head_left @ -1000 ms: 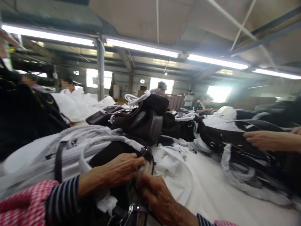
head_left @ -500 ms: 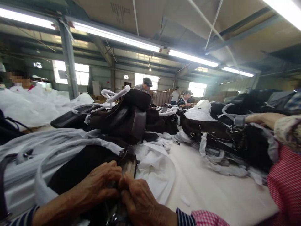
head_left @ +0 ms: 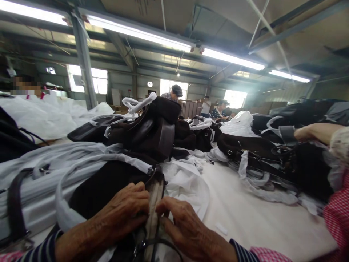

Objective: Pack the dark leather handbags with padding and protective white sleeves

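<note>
A black handbag [head_left: 95, 185] lies in front of me, its long pale zip strip [head_left: 154, 203] running toward me and a white-wrapped handle [head_left: 64, 203] looping over its left side. My left hand [head_left: 127, 205] is closed on the left edge of the strip, fingers curled and thumb low. Across from it, my right hand [head_left: 188, 225] bends its index finger and thumb around the right edge; their tips are partly hidden. A dark strap with a metal ring [head_left: 141, 245] crosses the strip just below both hands.
Black bags [head_left: 152, 131] with white-wrapped handles pile up ahead. White wrapping [head_left: 188, 185] lies right of my bag on the pale table [head_left: 245, 218]. At right, a co-worker's arm [head_left: 313, 133] reaches over another black bag [head_left: 305, 167]. Several people work farther back.
My hands, together on the zip strip before, are now apart, with more of the strip showing between them. The view has shifted slightly, and the strap with the ring shows more clearly.
</note>
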{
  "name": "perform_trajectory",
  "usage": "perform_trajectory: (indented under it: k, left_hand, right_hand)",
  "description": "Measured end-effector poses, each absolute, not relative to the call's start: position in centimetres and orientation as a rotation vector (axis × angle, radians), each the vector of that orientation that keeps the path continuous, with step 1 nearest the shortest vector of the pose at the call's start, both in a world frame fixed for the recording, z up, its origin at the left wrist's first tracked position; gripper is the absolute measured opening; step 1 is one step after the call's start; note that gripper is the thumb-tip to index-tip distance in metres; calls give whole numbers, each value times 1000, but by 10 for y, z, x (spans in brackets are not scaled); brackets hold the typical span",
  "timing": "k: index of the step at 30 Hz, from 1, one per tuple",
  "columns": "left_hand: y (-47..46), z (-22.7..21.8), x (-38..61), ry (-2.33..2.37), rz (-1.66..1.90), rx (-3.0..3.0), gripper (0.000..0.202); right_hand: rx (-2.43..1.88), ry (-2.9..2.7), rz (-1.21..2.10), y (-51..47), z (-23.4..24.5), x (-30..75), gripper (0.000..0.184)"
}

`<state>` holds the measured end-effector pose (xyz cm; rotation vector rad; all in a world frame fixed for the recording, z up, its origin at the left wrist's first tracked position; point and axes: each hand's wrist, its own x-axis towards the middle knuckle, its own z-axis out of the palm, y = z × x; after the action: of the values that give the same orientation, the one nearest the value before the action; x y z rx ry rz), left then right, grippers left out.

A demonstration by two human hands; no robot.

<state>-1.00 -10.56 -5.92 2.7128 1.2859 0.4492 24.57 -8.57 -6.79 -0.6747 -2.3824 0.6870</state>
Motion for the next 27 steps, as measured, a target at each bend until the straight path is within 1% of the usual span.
perform_trajectory:
  k: [2, 3, 4, 7, 8, 9, 10, 14, 16, 17, 19, 21, 23, 24, 26, 27]
  left_hand:
    - [-107, -55, -18, 1268, 563, 2669, 12]
    - [-108, -51, -23, 1285, 639, 2630, 13]
    - [-110, -45, -29, 1310, 717, 2579, 16]
    - [-120, -23, -52, 1374, 898, 2361, 23]
    - [-124, -16, -61, 1405, 951, 2266, 23]
    - [-129, -10, -71, 1447, 998, 2165, 24]
    - [-133, -5, -82, 1488, 1041, 2070, 23]
    - [-147, 3, -113, 1602, 1204, 1864, 24]
    - [-149, 3, -117, 1645, 1267, 1841, 22]
    - [-148, 3, -116, 1658, 1287, 1847, 22]
    - [-145, 1, -112, 1637, 1287, 1894, 22]
    - [-142, 0, -107, 1577, 1272, 1932, 23]
    - [-140, -1, -104, 1543, 1260, 1929, 22]
    - [-140, -1, -103, 1540, 1257, 1924, 23]
    - [-139, -1, -103, 1546, 1243, 1923, 23]
    - [-139, -2, -103, 1546, 1237, 1926, 24]
  right_hand:
    - [-688, -2437, 628, -76, -64, 250, 23]
    - [-684, -2482, 592, -69, -64, 251, 24]
    - [-679, -2533, 564, -63, -65, 251, 30]
    - [-662, -2674, 491, -43, -74, 251, 61]
    - [-659, -2706, 457, -37, -78, 251, 66]
    - [-652, -2727, 423, -32, -83, 252, 66]
    - [-640, -2738, 393, -28, -87, 252, 60]
    - [-619, -2659, 386, -16, -95, 252, 20]
    - [-638, -2570, 450, -10, -93, 251, 8]
    - [-669, -2514, 511, -7, -90, 252, 8]
    - [-800, -2382, 627, 1, -83, 254, 17]
    - [-974, -2242, 604, 11, -77, 260, 22]
    - [-1071, -2169, 435, 19, -74, 268, 21]
    - [-1052, -2180, 331, 21, -74, 271, 18]
    - [-900, -2274, 149, 20, -78, 275, 15]
    - [-801, -2339, 55, 17, -79, 274, 19]
